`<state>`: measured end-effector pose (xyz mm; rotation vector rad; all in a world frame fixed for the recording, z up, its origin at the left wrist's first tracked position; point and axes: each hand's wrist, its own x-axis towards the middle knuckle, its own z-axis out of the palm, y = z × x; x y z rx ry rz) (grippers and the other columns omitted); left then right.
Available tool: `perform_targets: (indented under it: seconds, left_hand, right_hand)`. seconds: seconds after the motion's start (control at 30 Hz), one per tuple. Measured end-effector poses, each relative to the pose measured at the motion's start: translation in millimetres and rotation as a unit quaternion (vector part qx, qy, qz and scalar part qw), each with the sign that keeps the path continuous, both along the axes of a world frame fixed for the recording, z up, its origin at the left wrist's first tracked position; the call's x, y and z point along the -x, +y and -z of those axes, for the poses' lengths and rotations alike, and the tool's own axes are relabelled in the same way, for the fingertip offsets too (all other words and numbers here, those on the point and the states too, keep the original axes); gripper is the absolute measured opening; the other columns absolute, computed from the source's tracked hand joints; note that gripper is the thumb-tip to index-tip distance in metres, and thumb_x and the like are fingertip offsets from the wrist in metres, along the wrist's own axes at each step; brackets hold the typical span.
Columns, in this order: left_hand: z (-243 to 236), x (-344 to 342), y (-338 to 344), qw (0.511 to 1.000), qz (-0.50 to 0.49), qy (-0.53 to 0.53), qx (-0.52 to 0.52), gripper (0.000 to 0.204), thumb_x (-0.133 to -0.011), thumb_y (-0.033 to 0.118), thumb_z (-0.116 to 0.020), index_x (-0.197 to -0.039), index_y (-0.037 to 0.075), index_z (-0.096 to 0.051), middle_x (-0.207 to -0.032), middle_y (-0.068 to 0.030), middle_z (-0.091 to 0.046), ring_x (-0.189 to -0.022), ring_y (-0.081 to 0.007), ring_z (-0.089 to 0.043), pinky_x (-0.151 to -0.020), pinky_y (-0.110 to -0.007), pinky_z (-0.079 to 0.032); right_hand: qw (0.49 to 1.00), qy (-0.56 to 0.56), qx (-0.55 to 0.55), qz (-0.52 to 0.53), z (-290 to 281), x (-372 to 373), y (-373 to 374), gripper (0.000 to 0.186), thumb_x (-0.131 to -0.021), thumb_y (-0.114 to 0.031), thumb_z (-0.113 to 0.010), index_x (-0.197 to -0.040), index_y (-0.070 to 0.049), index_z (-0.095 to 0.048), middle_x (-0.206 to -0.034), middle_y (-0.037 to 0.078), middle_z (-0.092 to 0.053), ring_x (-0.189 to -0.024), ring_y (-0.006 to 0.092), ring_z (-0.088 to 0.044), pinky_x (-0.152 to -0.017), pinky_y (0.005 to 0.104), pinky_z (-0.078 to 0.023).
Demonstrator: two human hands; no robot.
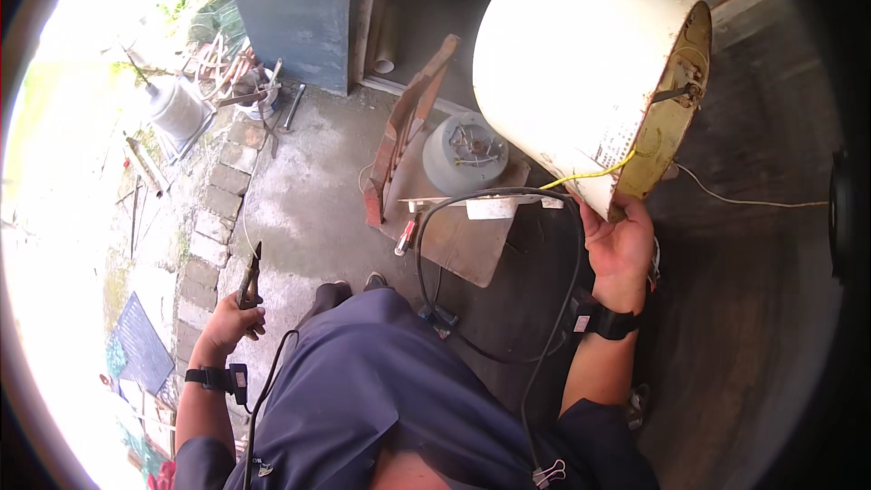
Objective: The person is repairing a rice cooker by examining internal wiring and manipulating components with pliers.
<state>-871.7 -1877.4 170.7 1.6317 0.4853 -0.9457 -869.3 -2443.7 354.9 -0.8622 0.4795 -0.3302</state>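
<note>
My left hand (233, 322), low on the left, is closed around dark pliers (249, 286) pointing away from me. A thin pale wire (247, 229) runs from near the tips of the pliers. On the right, my right hand (624, 240) grips the lower rim of a cream-white rounded metal housing (562, 73), tilted so that its rusty open end shows. Inside is a dark metal piece (673, 93). A yellow wire (594, 174) comes out beside my fingers. Below the housing, a grey round container (463, 159) with small metal parts stands on a wooden chair (454, 245).
A black cable (420, 259) loops before me. A white strip (490, 207) and a red-handled tool (405, 238) lie at the chair. A bucket (261, 107) with tools, a hammer-like tool (293, 109) and a row of bricks (222, 181) are on the left. Behind stands a blue-grey door (295, 9).
</note>
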Motion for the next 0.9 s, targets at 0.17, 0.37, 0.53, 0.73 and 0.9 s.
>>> perform_targets:
  seconds: [0.17, 0.37, 0.53, 0.73, 0.9]
  left_hand:
    - [6, 36, 1, 0.998, -0.061, 0.0, 0.028, 0.02, -0.09, 0.011, -0.069, -0.103, 0.0, -0.058, -0.08, -0.008, -0.065, -0.067, -0.0202, -0.068, -0.055, -0.033, -0.055]
    - [-4, 54, 16, 0.973, -0.216, -0.006, 0.085, 0.027, -0.097, 0.024, -0.065, -0.109, 0.002, -0.057, -0.087, -0.0094, -0.067, -0.072, -0.019, -0.068, -0.061, -0.033, -0.056]
    - [-13, 48, 58, 0.918, -0.323, -0.04, 0.225, 0.052, -0.1, 0.052, -0.055, -0.123, 0.005, -0.05, -0.104, -0.017, -0.07, -0.081, -0.0223, -0.07, -0.068, -0.033, -0.057]
    - [-13, 55, 126, 0.847, -0.417, -0.038, 0.328, 0.066, -0.099, 0.067, -0.039, -0.133, 0.012, -0.051, -0.116, -0.0178, -0.068, -0.092, -0.0251, -0.07, -0.072, -0.035, -0.055]
    - [-6, 87, 178, 0.73, -0.583, -0.085, 0.347, 0.067, -0.1, 0.066, -0.037, -0.144, 0.016, -0.046, -0.124, -0.0181, -0.067, -0.096, -0.027, -0.071, -0.069, -0.032, -0.059]
  right_hand:
    - [0.994, -0.021, -0.013, -0.108, -13, -58, 49, 0.039, -0.095, -0.01, -0.05, -0.13, 0.005, -0.053, -0.123, 0.017, -0.067, -0.106, 0.0338, -0.069, -0.084, 0.0423, -0.064]
    - [0.97, -0.003, -0.043, -0.241, 1, -118, 167, 0.038, -0.094, -0.009, -0.049, -0.13, 0.001, -0.053, -0.123, 0.015, -0.067, -0.104, 0.0301, -0.07, -0.086, 0.0449, -0.063]
    - [0.951, 0.039, -0.029, -0.306, 25, -137, 305, 0.035, -0.095, -0.009, -0.049, -0.128, 0.0, -0.054, -0.118, 0.013, -0.069, -0.096, 0.0253, -0.072, -0.078, 0.0369, -0.061]
    - [0.892, 0.104, -0.007, -0.44, 46, -142, 450, 0.036, -0.095, -0.008, -0.047, -0.13, 0.0, -0.053, -0.118, 0.012, -0.067, -0.099, 0.0246, -0.07, -0.082, 0.0388, -0.06]
    - [0.83, 0.1, 0.035, -0.548, 61, -141, 543, 0.044, -0.095, -0.009, -0.046, -0.138, 0.0, -0.046, -0.128, 0.013, -0.063, -0.109, 0.0283, -0.068, -0.088, 0.0398, -0.06]
